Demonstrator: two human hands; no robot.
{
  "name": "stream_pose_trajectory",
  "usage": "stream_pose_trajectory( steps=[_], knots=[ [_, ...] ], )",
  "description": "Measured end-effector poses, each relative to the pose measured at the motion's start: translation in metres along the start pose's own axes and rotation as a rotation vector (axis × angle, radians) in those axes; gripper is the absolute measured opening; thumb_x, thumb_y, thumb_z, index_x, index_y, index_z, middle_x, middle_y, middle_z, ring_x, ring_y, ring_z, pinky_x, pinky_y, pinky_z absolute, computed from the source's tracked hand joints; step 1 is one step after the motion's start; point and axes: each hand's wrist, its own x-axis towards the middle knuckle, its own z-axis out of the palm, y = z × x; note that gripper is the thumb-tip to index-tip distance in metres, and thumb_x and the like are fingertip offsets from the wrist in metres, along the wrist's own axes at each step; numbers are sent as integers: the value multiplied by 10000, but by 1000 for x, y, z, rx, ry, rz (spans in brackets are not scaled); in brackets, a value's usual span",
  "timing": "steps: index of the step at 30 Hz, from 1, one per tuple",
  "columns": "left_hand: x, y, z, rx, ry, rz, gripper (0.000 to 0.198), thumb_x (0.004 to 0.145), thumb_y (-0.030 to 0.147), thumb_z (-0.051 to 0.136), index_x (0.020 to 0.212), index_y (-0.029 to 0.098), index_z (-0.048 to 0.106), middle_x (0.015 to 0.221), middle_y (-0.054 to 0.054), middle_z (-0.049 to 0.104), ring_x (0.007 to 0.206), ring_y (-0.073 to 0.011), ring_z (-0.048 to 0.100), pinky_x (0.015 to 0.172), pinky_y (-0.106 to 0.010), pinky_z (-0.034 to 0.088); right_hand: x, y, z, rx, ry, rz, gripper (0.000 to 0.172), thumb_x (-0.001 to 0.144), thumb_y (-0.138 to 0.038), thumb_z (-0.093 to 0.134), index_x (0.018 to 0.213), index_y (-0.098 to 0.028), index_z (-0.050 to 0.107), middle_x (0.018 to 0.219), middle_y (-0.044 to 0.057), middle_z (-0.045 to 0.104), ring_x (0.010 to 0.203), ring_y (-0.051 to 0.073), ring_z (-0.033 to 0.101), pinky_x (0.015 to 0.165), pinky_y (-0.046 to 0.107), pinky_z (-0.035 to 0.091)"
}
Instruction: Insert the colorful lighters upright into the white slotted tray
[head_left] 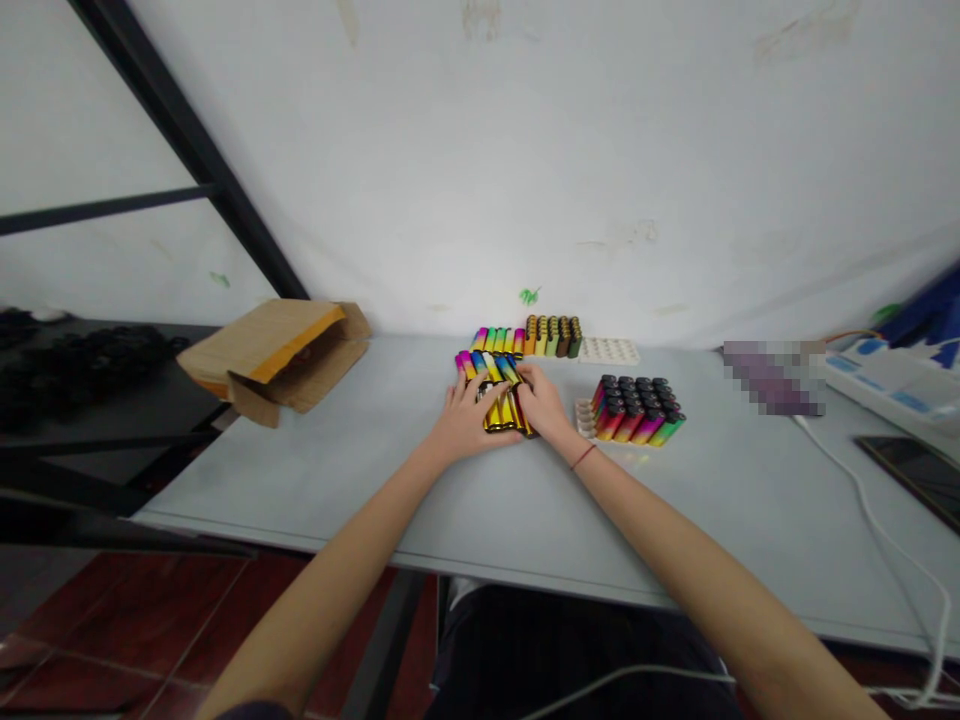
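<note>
Both my hands rest on a loose pile of rainbow-coloured lighters (496,385) in the middle of the grey table (375,470). My left hand (466,420) lies over the pile's left side with fingers curled round several lighters. From the right, my right hand (541,402) presses its closed fingers against the same bunch. A red band circles my right wrist. Behind the pile lie two more rows of lighters (529,338). To the right a white tray (583,418) holds upright lighters (637,410) with black tops.
An open cardboard box (277,355) lies on its side at the table's left end. An empty white tray (609,351) sits at the back. A white cable (862,500), a power strip (892,385) and a dark phone (911,470) occupy the right side. Black metal shelving stands left.
</note>
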Motion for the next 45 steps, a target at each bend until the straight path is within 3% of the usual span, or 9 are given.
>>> stream_pose_trajectory(
  steps=[6,10,13,16,21,31,36,42,45],
  knots=[
    [1,-4,5,-45,46,21,891,753,715,808,1515,299,607,1729,-164,304,1606,-558,145,1239,-757,241,-11,6,-13,14,129,117,303,951,-284,429,1168,-216,630,1175,99,774,1104,279,714,1020,443,547],
    [9,-17,6,-122,49,30,1005,724,787,780,1550,260,555,1765,-191,213,1618,-556,91,1250,-744,226,-18,7,-19,-82,89,39,334,986,-383,475,1203,-202,653,1211,118,767,1141,291,697,1045,448,526],
    [22,-28,6,-222,113,-74,931,906,777,563,1618,190,436,1747,-229,258,1641,-462,150,1287,-683,209,-16,4,-16,-159,76,-48,363,1001,-355,453,1242,-169,651,1292,154,736,1245,295,659,1106,461,487],
    [37,-32,9,-274,189,-228,841,1023,675,384,1627,91,360,1696,-283,347,1625,-390,266,1301,-626,232,-13,-2,-10,-311,93,-29,396,1002,-302,453,1304,-116,629,1332,214,707,1288,333,639,1135,497,456],
    [48,-30,17,-237,193,-272,740,1015,606,463,1543,88,461,1645,-271,441,1565,-359,405,1291,-548,314,-14,-11,-4,-503,65,10,389,1003,-255,471,1311,-78,629,1212,237,736,1185,370,677,1098,520,459],
    [57,-36,21,-320,166,-117,562,1033,445,435,1454,95,563,1546,-220,576,1477,-295,515,1287,-493,337,-18,-6,6,-450,101,-71,348,971,-189,416,1227,-96,632,1166,213,712,1142,347,658,1063,491,490],
    [65,-40,19,-381,275,-159,500,1050,439,403,1387,152,636,1480,-169,636,1428,-267,552,1271,-477,368,-10,-5,7,-273,153,-44,342,995,-254,402,1196,-159,661,1163,163,742,1153,306,672,1083,451,483],
    [53,-44,8,-452,371,-241,525,1079,444,314,1397,169,629,1457,-147,656,1428,-243,555,1268,-439,373,2,-8,-7,11,234,122,426,1038,-389,322,1181,-172,660,1221,146,758,1208,290,667,1064,426,504],
    [49,-35,0,-400,392,-167,508,1075,450,334,1388,178,627,1439,-153,657,1404,-255,568,1265,-468,378,-9,-21,-18,14,213,48,429,1057,-443,332,1153,-190,664,1174,129,771,1176,285,678,1048,423,521]
  ],
)
